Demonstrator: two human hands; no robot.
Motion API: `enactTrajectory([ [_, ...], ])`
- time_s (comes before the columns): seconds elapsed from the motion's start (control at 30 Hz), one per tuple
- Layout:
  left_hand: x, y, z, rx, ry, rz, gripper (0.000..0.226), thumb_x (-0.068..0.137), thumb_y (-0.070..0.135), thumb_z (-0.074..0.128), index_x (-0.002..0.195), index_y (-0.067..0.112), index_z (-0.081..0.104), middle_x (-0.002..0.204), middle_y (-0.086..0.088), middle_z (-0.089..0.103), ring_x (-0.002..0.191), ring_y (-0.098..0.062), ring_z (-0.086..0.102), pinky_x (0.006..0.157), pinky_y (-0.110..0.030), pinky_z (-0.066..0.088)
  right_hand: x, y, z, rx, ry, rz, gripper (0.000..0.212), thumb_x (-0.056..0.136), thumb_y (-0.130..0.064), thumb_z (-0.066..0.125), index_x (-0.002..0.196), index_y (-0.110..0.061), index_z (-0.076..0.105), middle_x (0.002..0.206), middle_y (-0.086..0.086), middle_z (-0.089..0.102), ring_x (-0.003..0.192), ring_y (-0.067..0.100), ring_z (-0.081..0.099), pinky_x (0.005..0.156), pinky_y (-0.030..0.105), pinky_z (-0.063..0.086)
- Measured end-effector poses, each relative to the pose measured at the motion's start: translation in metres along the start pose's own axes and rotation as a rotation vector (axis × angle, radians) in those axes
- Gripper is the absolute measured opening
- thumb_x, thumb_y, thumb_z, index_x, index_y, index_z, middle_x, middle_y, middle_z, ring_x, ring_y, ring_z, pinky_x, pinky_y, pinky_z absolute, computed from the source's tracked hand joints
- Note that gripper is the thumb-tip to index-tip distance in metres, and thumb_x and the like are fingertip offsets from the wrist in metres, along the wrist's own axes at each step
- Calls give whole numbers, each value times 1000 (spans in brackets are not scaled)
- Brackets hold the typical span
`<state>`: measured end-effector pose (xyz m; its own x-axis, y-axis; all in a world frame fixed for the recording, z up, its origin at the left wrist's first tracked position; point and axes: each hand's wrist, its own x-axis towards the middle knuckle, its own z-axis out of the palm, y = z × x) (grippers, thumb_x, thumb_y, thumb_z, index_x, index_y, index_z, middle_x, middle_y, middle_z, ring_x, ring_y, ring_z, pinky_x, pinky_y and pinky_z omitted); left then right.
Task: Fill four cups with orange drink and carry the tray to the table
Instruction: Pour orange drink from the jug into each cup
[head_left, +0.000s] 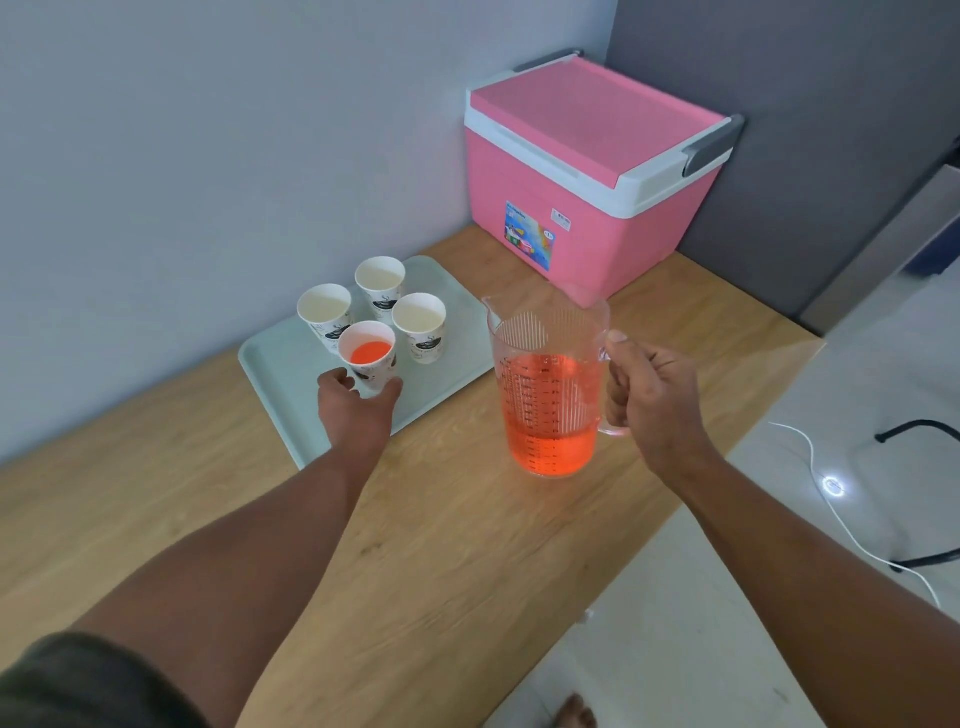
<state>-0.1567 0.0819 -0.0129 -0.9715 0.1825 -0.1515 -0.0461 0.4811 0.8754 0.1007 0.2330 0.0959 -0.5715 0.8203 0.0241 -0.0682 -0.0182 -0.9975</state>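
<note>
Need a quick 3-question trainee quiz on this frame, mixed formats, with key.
1. How many cups on the tray hold orange drink?
2. True or false: the right hand grips the pitcher by its handle.
3. The left hand holds: A) the cooler B) the filled cup C) nothing

Key: 1) one; three empty cups remain. 2) true. 3) B.

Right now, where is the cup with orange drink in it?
The filled cup stands on the tray, nearest the person, in front of three empty cups, with the left hand around its base.
</note>
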Motion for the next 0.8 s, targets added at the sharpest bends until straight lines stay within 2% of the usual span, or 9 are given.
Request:
enactTrajectory([
  [0.1,-25,-2,7,-54,41,-80,73,74,40,85,131,15,47,122,-1,58,108,-21,60,88,-38,51,-3,-1,-5,2,-11,4,63,109,-16,50,49,-25,37,47,-5,28,37,11,24,42,26,22],
  [0.2,-52,0,18,-83,11,-107,65,79,38,82,130,14,50,121,1,60,103,-17,59,83,-32,46,-7,-1,-12,-10,-9,12,62,109,-17,52,49,-25,38,47,-4,29,38,12,24,42,28,22],
  [0.33,-75,11,38,-86,-49,-91,66,80,39,79,135,14,54,127,1,62,100,-12,59,85,-27,44,-12,-1,-23,-22,-10,3,62,108,-18,53,49,-25,40,46,-4,30,38,14,25,41,28,22],
  [0.53,-72,31,66,-107,-112,-94,78,82,42,77,146,14,45,142,-3,54,129,-20,53,104,-34,44,-17,-3,-36,-51,-7,-17,61,108,-16,53,49,-26,39,47,-1,29,38,14,26,43,27,25],
  [0.6,-66,39,74,-124,-116,-120,79,84,39,75,150,14,40,147,-3,50,132,-23,50,102,-31,42,-18,-2,-40,-66,0,-16,61,108,-16,53,49,-26,41,47,-1,30,38,14,27,42,27,26],
  [0.7,-53,48,84,-156,-103,-171,73,85,33,74,146,12,41,130,-1,53,118,-25,56,89,-30,43,-18,0,-45,-78,9,-14,60,108,-18,53,50,-26,41,46,-1,30,38,15,27,42,29,26],
  [0.8,-40,53,92,-167,-87,-193,75,76,36,77,138,10,45,127,-6,58,110,-29,61,90,-40,54,-15,1,-49,-93,29,-8,57,108,-18,53,53,-20,41,47,1,29,38,15,26,41,30,25],
])
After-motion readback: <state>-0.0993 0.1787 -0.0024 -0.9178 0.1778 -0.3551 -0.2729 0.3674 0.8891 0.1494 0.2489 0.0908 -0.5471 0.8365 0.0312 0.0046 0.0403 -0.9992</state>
